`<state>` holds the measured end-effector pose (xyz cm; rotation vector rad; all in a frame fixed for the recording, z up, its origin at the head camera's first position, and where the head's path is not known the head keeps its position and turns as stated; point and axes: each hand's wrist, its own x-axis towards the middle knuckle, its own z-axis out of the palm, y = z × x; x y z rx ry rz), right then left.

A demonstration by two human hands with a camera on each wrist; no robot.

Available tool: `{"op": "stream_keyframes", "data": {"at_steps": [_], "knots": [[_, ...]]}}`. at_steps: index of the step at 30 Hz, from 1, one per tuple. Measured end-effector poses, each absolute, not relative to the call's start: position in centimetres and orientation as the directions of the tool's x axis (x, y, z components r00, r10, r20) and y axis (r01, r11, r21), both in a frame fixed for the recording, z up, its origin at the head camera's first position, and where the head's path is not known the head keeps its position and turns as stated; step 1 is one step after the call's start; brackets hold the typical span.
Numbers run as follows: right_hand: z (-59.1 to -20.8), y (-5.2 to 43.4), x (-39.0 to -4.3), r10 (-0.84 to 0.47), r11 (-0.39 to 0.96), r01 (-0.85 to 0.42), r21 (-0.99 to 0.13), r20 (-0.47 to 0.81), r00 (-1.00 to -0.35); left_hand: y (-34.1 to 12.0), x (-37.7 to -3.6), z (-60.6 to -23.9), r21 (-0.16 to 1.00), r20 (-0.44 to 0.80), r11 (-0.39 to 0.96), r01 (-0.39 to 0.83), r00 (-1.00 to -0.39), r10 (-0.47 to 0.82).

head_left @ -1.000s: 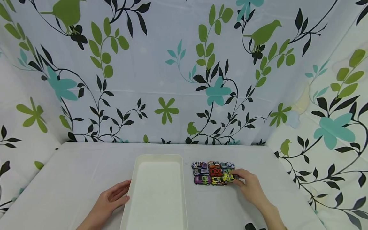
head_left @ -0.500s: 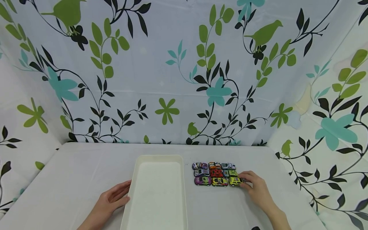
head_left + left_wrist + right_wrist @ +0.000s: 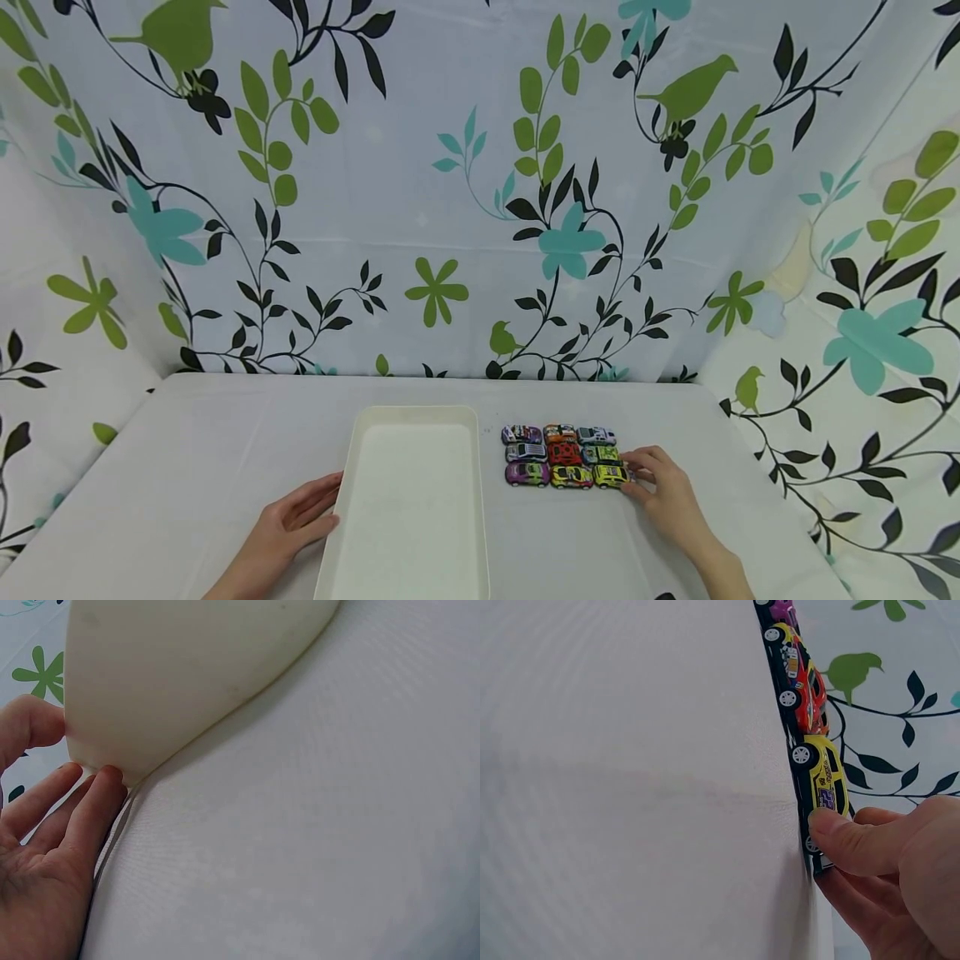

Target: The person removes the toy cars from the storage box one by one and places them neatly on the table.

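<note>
A yellow toy car (image 3: pixel 611 476) stands at the near right corner of a tight block of toy cars in rows. My right hand (image 3: pixel 663 496) pinches its right end; in the right wrist view the thumb (image 3: pixel 844 836) presses on the car's side, and the other fingers are partly hidden behind it. Touching its far end is a yellow-and-red toy car (image 3: pixel 804 679), with a purple one (image 3: pixel 784 610) beyond. Left of the block lies a cream rectangular tray (image 3: pixel 408 500) with nothing in it. My left hand (image 3: pixel 288 521) rests against its left side, fingers relaxed, fingertips touching the wall.
Toy cars in several colours, among them a red one (image 3: pixel 565 453), fill the block right of the tray. A small black object (image 3: pixel 665 596) shows at the bottom edge by the right forearm. A leaf-patterned curtain (image 3: pixel 420 192) hangs behind the white table (image 3: pixel 225 442).
My right hand has moved right and the yellow toy car has come down from over the block into the near row's right end, then slid slightly left against its neighbour. My left hand stays put.
</note>
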<state>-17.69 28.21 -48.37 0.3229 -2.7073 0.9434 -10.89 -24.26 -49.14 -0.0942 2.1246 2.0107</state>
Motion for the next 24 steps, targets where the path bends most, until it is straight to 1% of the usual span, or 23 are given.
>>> {"op": "stream_keyframes", "data": {"at_steps": [9,17,21,24], "knots": [[-48.5,28.1,-17.5,-0.108,0.755,-0.275,-0.596,0.301,-0.948,-24.3,-10.6,-49.2,0.984,-0.174,0.065,-0.167,-0.978,0.113],[-48.4,28.3,-17.0,-0.097,0.757,-0.284,-0.589,0.329,-0.939,-24.1,-10.8,-49.4,0.98,-0.194,0.053,-0.189,-0.974,0.115],[-47.5,28.9,-16.3,-0.097,0.779,-0.267,-0.567,0.312,-0.945,-23.6,-10.9,-49.5,0.98,-0.192,0.069,-0.187,-0.978,0.082],[-46.7,29.6,-15.6,-0.097,0.827,-0.235,-0.51,0.282,-0.954,-23.3,-10.9,-49.1,0.985,-0.158,0.075,-0.155,-0.987,0.041]]}}
